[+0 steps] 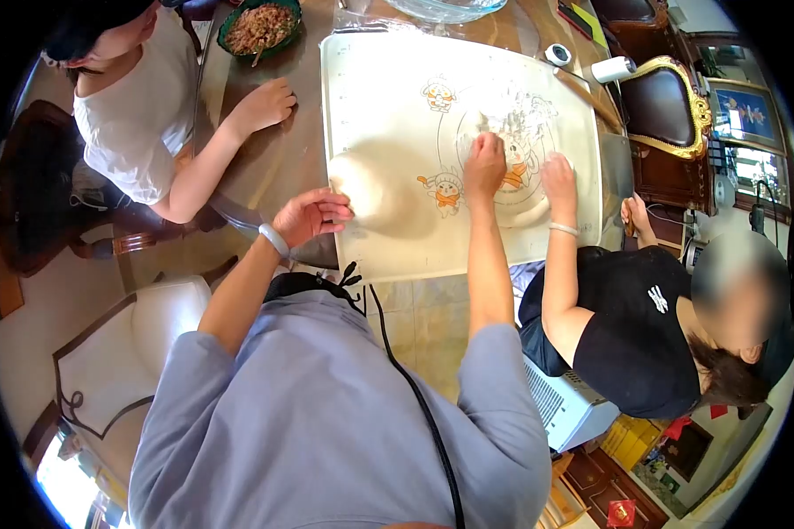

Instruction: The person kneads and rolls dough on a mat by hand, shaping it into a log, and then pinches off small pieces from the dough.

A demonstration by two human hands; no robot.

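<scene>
On the pale kneading mat [406, 251], printed with cartoon figures, a large smooth lump of dough [360, 187] lies by the left edge. My left hand [313, 214] is beside this lump, palm partly turned up, fingers loosely bent and apart from the thumb. Over the printed circle, my right hand [485, 166] has its fingers curled closed; whatever is in them, if anything, is hidden. White flour [525, 115] is scattered just beyond it. A pale strip of dough [529, 214] appears to lie along the circle's near side, to the right of my right wrist.
At right, a co-worker's hand [558, 181] rests on the mat; their other hand [635, 214] grips a brown handle. Another person's hand [272, 103] lies on the table at left. A bowl of filling [260, 31], a glass bowl [450, 9] and a white canister [613, 70] stand around.
</scene>
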